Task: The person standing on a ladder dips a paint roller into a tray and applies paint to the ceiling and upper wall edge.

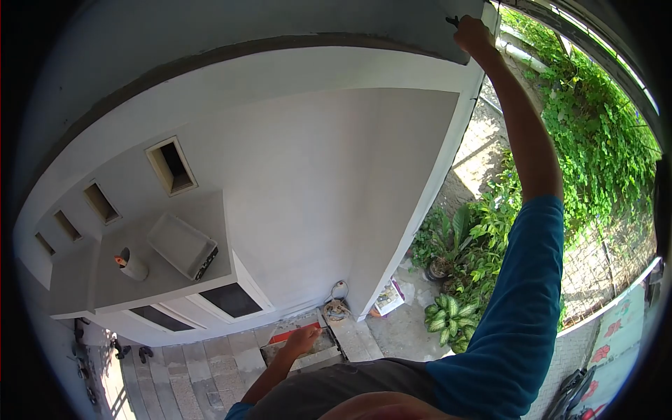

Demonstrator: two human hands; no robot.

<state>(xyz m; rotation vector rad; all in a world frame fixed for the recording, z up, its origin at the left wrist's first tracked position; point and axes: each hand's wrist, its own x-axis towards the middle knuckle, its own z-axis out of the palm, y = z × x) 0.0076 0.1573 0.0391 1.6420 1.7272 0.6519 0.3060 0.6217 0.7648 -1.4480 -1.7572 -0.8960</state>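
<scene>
My right hand is raised at the upper right with its fingers closed round a small dark object, beside the lower corner of the grey upper wall. What the object is cannot be made out. My left hand is low at the centre, fingers curled, above a tray-like container on the floor. A red item shows just beside that hand; whether the hand touches it is unclear.
Left, a ledge carries a white rectangular tray and a white cup with an orange-handled tool. A coiled item lies by the wall base. Papers, potted plants and a leafy fence are right of the white pillar.
</scene>
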